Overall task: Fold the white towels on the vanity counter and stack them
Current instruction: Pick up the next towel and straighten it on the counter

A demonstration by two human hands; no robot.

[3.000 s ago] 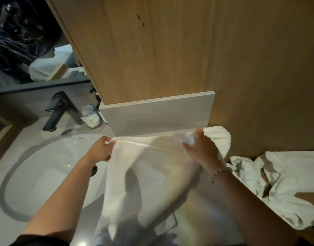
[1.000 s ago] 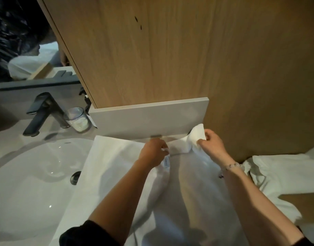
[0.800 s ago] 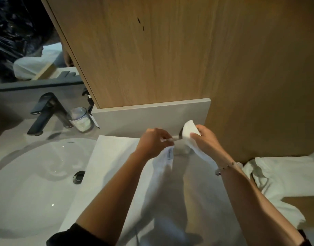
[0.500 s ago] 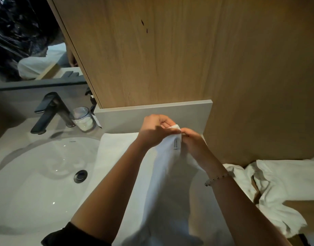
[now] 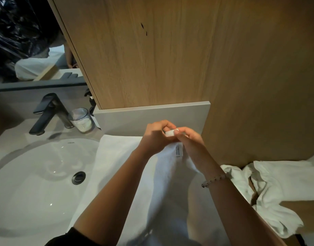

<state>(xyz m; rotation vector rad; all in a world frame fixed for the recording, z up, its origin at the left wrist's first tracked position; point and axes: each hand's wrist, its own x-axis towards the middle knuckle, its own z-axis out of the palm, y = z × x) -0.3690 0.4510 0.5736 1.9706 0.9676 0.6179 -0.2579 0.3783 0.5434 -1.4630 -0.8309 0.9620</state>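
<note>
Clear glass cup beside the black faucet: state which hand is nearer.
Left. The left hand, pinching the white towel, is right of the clear glass cup; the right hand is farther right.

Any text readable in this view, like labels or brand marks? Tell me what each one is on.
Tag sewn on the towel being folded: printed lines, too small to read.
Small mark on the sink rim, below the tap: too blurred to read.
No other text shows.

L hand (image 5: 155, 137), R hand (image 5: 190, 141) touching, both curled, pinching; forearms converge.
</note>
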